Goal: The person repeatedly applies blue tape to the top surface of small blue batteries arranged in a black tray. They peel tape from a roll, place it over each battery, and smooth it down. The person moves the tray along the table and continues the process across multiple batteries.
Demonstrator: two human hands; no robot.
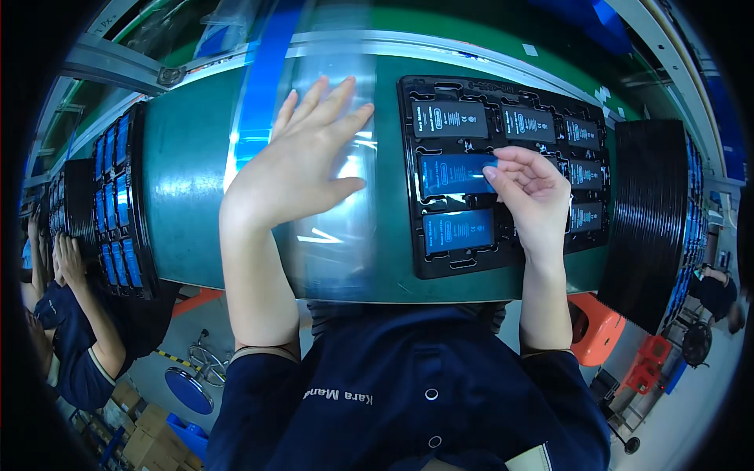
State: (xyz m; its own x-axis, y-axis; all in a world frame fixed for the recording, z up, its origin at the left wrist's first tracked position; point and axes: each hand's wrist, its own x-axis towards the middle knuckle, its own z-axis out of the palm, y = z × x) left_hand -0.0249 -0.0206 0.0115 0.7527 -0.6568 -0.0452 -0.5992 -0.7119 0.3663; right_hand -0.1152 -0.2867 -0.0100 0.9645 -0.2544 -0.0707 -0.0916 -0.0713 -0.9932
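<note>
My left hand point(302, 157) is spread flat, fingers apart, over a clear plastic sheet point(326, 255) and next to a blue strip point(271, 82) on the green table. Its fingers hold nothing. At the black moulded tray point(510, 255), my right hand point(530, 184) pinches thumb and forefinger at the right end of a blue film point(452, 174) over a flat battery in the left column. Below it lies another blue-faced battery point(457, 231). Black flat batteries point(450, 120) fill the top row, and more point(586, 218) sit in the right column. My right hand hides part of the middle column.
A tall stack of black trays point(648, 212) stands right of the tray. At the left edge are trays of blue-faced batteries point(118, 204). A metal rail point(440, 49) runs along the far side. A co-worker's arm point(90, 314) shows at left; an orange stool point(593, 330) stands below right.
</note>
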